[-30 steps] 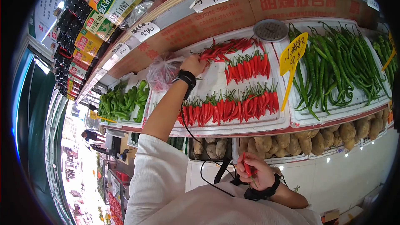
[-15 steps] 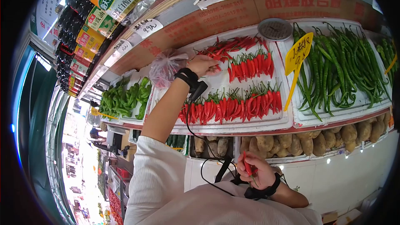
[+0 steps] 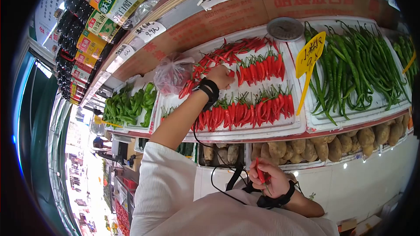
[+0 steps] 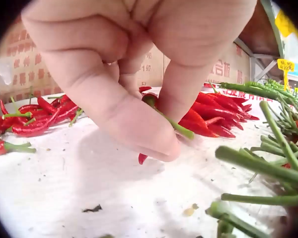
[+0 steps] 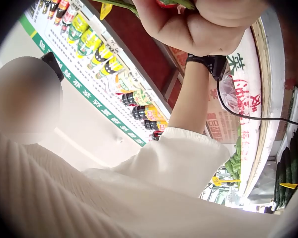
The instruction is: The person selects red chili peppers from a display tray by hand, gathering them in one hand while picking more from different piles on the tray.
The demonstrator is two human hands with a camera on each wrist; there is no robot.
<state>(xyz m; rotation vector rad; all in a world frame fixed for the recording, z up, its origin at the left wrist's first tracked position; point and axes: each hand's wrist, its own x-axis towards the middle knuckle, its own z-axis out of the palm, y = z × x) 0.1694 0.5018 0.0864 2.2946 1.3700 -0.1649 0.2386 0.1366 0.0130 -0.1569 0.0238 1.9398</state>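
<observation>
My left hand (image 3: 220,77) is over the white foam tray (image 3: 221,91), in the gap between two neat rows of red chillies. Its thumb and finger pinch a red chilli (image 4: 142,158) whose green stem sticks out past the thumb, the rest hidden by the fingers. Just right of that hand lies the short upper row of chillies (image 3: 261,69). A longer row (image 3: 245,111) runs along the tray's front, stems pointing back. Loose chillies (image 3: 236,49) lie scattered behind the hand. Close to the chest, my right hand (image 3: 273,181) grips red chilli (image 3: 260,172), green stem showing below.
A tied plastic bag (image 3: 173,75) stands at the tray's left end. Long green chillies (image 3: 350,70) fill the tray on the right, behind a yellow price sign (image 3: 309,54). A round metal dish (image 3: 285,29) sits at the back. Potatoes (image 3: 306,150) lie below; a cable hangs from the left wrist.
My left hand has drawn a chilli out of the loose pile and moved right and toward the front, up to the short row. The right hand stays at the chest with its chilli.
</observation>
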